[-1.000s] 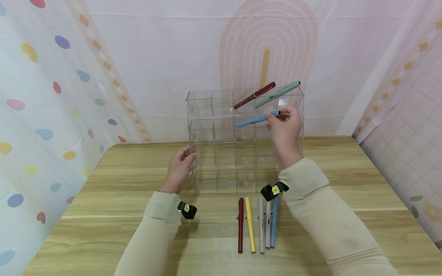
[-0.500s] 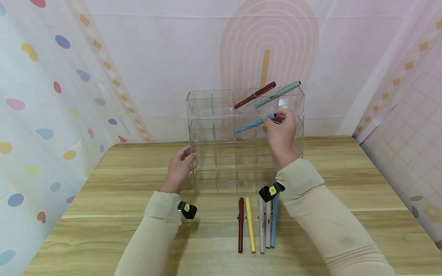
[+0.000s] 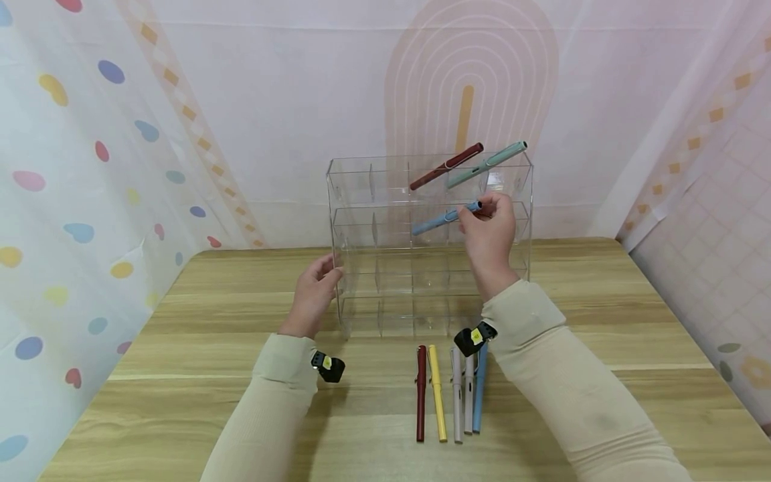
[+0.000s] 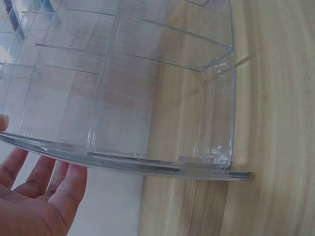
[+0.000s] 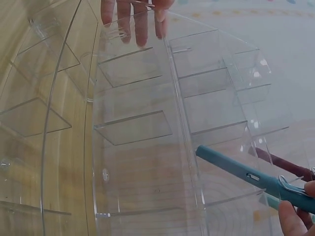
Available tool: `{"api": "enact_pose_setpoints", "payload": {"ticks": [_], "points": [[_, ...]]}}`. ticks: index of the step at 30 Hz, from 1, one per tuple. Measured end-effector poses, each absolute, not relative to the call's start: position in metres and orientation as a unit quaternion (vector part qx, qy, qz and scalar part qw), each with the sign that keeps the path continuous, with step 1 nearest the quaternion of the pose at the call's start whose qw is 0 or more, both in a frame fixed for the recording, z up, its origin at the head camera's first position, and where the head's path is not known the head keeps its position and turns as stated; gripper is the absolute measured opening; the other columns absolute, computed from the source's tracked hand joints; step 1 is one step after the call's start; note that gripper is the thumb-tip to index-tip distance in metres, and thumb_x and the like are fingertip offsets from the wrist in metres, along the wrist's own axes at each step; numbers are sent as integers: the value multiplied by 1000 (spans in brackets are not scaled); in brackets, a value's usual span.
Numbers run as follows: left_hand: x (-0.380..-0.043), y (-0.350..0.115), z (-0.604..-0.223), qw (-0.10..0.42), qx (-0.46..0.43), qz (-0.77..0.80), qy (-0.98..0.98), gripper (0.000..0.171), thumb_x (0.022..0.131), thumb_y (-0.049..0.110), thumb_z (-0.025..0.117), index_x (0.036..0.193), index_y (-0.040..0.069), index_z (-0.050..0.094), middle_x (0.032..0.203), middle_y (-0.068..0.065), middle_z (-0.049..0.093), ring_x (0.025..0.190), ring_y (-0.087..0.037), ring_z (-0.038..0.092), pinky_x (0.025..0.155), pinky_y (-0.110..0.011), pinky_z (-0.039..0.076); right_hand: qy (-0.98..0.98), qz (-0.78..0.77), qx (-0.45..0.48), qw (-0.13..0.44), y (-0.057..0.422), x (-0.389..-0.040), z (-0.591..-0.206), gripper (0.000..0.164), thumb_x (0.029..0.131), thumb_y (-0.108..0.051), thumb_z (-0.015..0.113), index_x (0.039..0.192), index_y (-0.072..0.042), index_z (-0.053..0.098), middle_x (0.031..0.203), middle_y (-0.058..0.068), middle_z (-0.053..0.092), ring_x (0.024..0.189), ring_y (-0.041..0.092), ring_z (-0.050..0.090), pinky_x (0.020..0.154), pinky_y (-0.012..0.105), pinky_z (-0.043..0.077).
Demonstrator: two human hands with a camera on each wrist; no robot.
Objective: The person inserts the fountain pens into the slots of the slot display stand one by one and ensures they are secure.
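Note:
My right hand (image 3: 490, 234) pinches a light blue pen (image 3: 435, 221) near its clip end, between thumb and fingers. The pen slants, its lower end at the second tier of a clear acrylic pen rack (image 3: 361, 209); in the right wrist view the blue pen (image 5: 231, 167) overlaps the divider walls. At the rack's left side, my left hand (image 3: 313, 291) grips the side panel (image 4: 123, 165), thumb in front and fingers behind. A dark red pen (image 3: 446, 166) and a mint green pen (image 3: 488, 164) lean in the top tier.
On the wooden table (image 3: 211, 375) before the rack lie a dark red pen (image 3: 420, 395), a yellow pen (image 3: 438, 395), two grey pens (image 3: 457, 402) and a blue pen (image 3: 479, 395). A patterned cloth (image 3: 289, 100) hangs behind.
My right hand has lowered and shifted slightly left with the light blue pen, whose lower end dropped toward the second tier. The left hand stays on the rack's side.

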State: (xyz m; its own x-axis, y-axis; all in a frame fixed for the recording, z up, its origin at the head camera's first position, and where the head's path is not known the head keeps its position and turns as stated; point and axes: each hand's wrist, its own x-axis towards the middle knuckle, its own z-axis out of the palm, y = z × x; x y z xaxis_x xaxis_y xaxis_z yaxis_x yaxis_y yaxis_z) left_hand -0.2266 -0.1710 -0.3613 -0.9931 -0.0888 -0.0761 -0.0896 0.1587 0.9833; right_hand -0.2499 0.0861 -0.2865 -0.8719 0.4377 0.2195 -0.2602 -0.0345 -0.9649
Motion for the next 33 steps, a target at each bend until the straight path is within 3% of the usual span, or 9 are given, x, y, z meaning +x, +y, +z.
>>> {"api": "enact_pose_setpoints", "payload": {"ticks": [4, 8, 14, 20, 33], "points": [[-226, -171, -361, 1, -58, 645, 762, 47, 100, 19, 47, 145, 8, 41, 143, -12, 46, 129, -28, 43, 106, -48, 38, -655, 711, -68, 245, 87, -249, -287, 26, 86, 3, 67, 102, -2, 49, 87, 2, 51, 78, 11, 54, 64, 17, 51], [-225, -170, -361, 3, -59, 645, 762, 47, 100, 19, 47, 146, 9, 40, 143, -12, 45, 129, -28, 43, 106, -48, 37, -662, 708, -64, 236, 90, -246, -288, 35, 86, 1, 67, 115, 4, 48, 91, 1, 52, 82, 11, 55, 69, 19, 52], [-223, -169, -359, 2, -58, 647, 760, 47, 100, 19, 47, 146, 9, 41, 144, -14, 44, 129, -28, 43, 106, -48, 37, -669, 707, -50, 223, 102, -236, -289, 49, 86, 0, 68, 129, 0, 45, 101, -1, 52, 95, 12, 59, 84, 23, 51], [-222, -168, -359, 0, -56, 649, 759, 48, 100, 20, 47, 146, 9, 40, 144, -13, 44, 130, -28, 42, 107, -50, 36, -679, 704, -27, 207, 117, -217, -296, 45, 87, 2, 66, 127, 0, 45, 108, 4, 53, 98, 11, 56, 89, 22, 49], [-221, -169, -357, 1, -60, 649, 758, 49, 100, 21, 48, 147, 10, 38, 145, -12, 44, 131, -28, 42, 108, -49, 36, -756, 637, -15, 148, 142, -183, -329, 37, 88, 3, 63, 122, 6, 48, 111, 11, 54, 95, 6, 56, 82, 12, 47]]}}
